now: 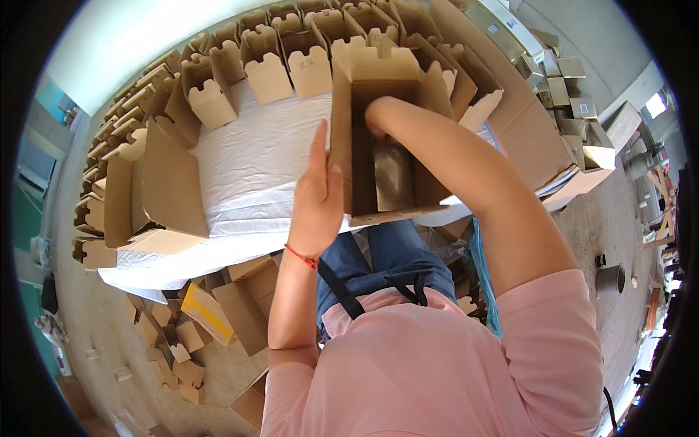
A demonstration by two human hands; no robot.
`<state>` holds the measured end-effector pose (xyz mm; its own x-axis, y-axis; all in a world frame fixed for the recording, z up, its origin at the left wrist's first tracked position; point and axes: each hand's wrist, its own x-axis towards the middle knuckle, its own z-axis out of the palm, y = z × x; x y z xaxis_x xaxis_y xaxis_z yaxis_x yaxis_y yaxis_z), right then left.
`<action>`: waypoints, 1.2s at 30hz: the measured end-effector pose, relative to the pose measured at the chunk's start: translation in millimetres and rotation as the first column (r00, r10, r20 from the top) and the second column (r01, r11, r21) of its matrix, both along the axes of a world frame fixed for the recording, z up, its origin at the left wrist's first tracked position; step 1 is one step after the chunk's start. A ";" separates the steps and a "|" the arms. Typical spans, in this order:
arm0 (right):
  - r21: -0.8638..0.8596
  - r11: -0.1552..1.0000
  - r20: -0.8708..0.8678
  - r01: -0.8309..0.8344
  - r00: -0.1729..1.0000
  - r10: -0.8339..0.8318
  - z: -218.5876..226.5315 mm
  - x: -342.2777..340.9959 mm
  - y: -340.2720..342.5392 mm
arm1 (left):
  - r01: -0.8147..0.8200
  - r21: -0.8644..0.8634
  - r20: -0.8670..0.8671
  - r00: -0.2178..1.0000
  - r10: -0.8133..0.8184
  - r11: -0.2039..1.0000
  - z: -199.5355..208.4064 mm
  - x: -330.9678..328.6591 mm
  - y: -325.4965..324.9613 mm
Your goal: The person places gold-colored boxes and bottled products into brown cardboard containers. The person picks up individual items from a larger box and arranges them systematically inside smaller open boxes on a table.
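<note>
A tall open cardboard box [375, 65] stands at the front edge of the table, directly before me, its notched flap up at the far side. Flat along the outside of its left wall lies my left hand [317, 197], fingers straight and thumb apart. My right hand [378, 120] reaches down into the box from the right with the wrist bent. Its fingers are hidden inside, so what they touch does not show. Below that hand, within the box, a shiny brownish panel [394, 178] catches the light.
White sheeting [255, 153] covers the table. Open cardboard boxes [309, 71] line its far and left sides; a larger one [171, 182] stands near left. Brown cardboard [517, 109] and stacked gold boxes [575, 102] are at right. Loose cardboard pieces [189, 339] litter the floor.
</note>
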<state>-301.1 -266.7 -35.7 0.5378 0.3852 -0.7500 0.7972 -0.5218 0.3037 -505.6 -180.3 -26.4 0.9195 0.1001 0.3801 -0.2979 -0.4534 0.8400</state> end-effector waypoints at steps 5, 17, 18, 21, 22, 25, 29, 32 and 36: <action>0.236 0.940 -0.243 0.246 0.952 -0.188 -43.8 35.8 -17.2 | 0.017 -0.030 0.153 0.988 -0.012 0.999 -15.8 1.7 6.8; 0.488 0.062 -0.709 0.871 0.437 -0.554 -56.6 -20.1 -55.0 | 0.003 -0.073 0.059 0.998 0.001 0.997 -14.8 -8.5 -1.4; 0.452 0.068 -0.711 0.889 0.405 -0.575 -56.6 -17.3 -56.2 | 0.003 -0.073 0.053 0.999 0.001 0.997 -13.4 -9.5 -3.0; 0.388 0.068 -0.703 0.919 0.343 -0.623 -60.5 -11.1 -57.9 | 0.017 -0.074 0.057 0.998 -0.013 0.997 -13.4 -8.8 -4.8; 0.401 0.065 -0.692 0.914 0.349 -0.632 -64.5 -10.5 -58.3 | 0.025 -0.074 0.063 0.998 -0.020 0.997 -13.8 -8.4 -5.3; 0.411 -0.103 -0.791 0.906 0.298 -0.535 -73.7 -11.1 -53.9 | 0.075 -0.136 0.056 0.996 -0.068 0.988 -13.2 -10.3 -5.5; 0.481 -0.091 -0.789 0.872 0.386 -0.478 -62.8 -21.0 -36.4 | 0.052 -0.106 0.123 0.992 -0.039 0.993 -26.9 -15.5 3.7; 0.697 -0.138 -0.657 0.703 0.551 -0.514 -85.1 -11.5 -28.5 | 0.047 -0.144 0.084 0.996 -0.035 0.988 -27.4 -20.0 8.9; 0.782 0.217 -0.309 0.585 0.665 -0.679 -59.0 -30.0 5.3 | 0.009 -0.194 0.063 0.998 0.003 0.981 -30.1 -20.9 21.1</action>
<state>-331.1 -261.4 -94.7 0.9311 0.2438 -0.2713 0.0844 -0.8675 -0.4902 -526.5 -159.1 -56.5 0.8951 0.1745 0.4103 -0.3536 -0.2827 0.8917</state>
